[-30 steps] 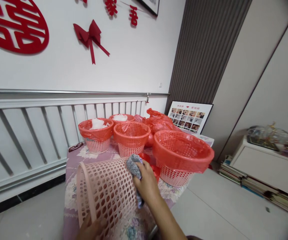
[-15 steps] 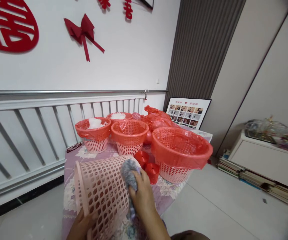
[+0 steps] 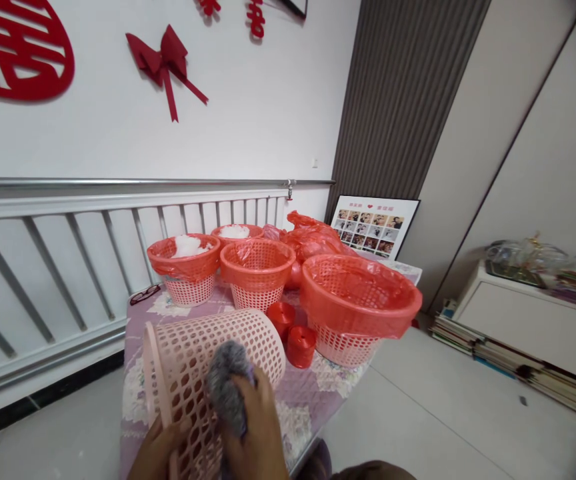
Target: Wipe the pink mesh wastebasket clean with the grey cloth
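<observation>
A pale pink perforated plastic basket (image 3: 193,347) lies on its side on the flowered tablecloth (image 3: 293,413), its rim facing left. My left hand (image 3: 161,447) grips that rim at the lower left, fingers closed over the edge. In my right hand (image 3: 258,420) is a fuzzy grey cloth (image 3: 228,387), bunched up and pressed against the basket's near side. Just past the basket's base stand two red rolls of plastic bags (image 3: 301,347), one partly behind the other.
Behind are baskets lined with red bags: a large one (image 3: 361,300), a middle one (image 3: 258,267), and two with white contents (image 3: 185,260). A red plastic bag heap (image 3: 313,237), glasses (image 3: 145,295), a radiator (image 3: 93,267) and a photo board (image 3: 371,227) are also there.
My right hand has moved the cloth left and down, from the basket's base end to the middle of its side. My left hand keeps its hold on the rim.
</observation>
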Demonstrator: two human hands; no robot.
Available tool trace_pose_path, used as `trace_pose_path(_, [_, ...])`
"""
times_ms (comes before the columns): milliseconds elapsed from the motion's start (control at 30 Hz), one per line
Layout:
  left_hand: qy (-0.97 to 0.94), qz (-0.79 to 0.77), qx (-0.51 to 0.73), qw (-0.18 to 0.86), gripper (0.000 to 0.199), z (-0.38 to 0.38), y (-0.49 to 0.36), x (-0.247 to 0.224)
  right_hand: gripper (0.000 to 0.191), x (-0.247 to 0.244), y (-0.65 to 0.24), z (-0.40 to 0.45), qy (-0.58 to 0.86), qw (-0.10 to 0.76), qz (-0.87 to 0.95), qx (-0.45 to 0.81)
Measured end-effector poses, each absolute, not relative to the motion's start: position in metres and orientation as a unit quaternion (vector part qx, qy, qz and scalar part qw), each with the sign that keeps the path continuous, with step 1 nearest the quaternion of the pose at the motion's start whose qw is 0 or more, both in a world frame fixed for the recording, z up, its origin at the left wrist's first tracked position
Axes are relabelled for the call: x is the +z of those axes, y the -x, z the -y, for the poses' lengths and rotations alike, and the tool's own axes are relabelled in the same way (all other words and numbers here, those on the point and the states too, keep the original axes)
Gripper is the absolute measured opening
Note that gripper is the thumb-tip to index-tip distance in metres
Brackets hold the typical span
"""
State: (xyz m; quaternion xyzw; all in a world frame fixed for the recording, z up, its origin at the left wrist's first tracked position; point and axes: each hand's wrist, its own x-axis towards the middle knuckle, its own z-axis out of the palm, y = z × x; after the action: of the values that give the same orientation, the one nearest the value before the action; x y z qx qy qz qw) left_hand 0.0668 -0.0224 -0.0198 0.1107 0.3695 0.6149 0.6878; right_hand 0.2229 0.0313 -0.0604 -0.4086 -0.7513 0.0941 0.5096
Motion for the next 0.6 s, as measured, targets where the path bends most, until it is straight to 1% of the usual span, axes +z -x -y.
trace_pose_path(67, [-0.121,-0.365,0.628,0.677,0.086,0.022,-0.067,-0.016,0.067,-0.063,-0.209,-0.013,0.373,0.506,0.770,0.109])
trace_pose_path(167, [-0.126,-0.355,0.643,0.667,0.081,0.024,-0.067,-0.015,0.067,-0.061,-0.204,-0.005,0.367,0.503,0.773,0.119])
trace_pose_path(267, [-0.126,-0.355,0.645,0.665,0.076,0.026,-0.064,-0.021,0.067,-0.061,-0.219,-0.019,0.366,0.500,0.779,0.097])
trace_pose_path(333, [-0.122,-0.362,0.633,0.674,0.078,0.026,-0.063,-0.025,0.065,-0.066,-0.236,-0.036,0.403,0.508,0.758,0.068])
trace_pose_path(467, [-0.114,-0.378,0.627,0.671,0.084,0.026,-0.065,-0.030,0.050,-0.087,-0.273,-0.072,0.508,0.535,0.674,0.040])
trace_pose_path(533, [-0.132,-0.398,0.633,0.651,0.078,0.028,-0.066,-0.034,0.044,-0.093,-0.289,-0.085,0.530,0.542,0.650,0.053])
trace_pose_path(600, [-0.165,-0.429,0.628,0.628,0.068,0.032,-0.066,-0.041,0.040,-0.093,-0.299,-0.090,0.538,0.545,0.639,0.073])
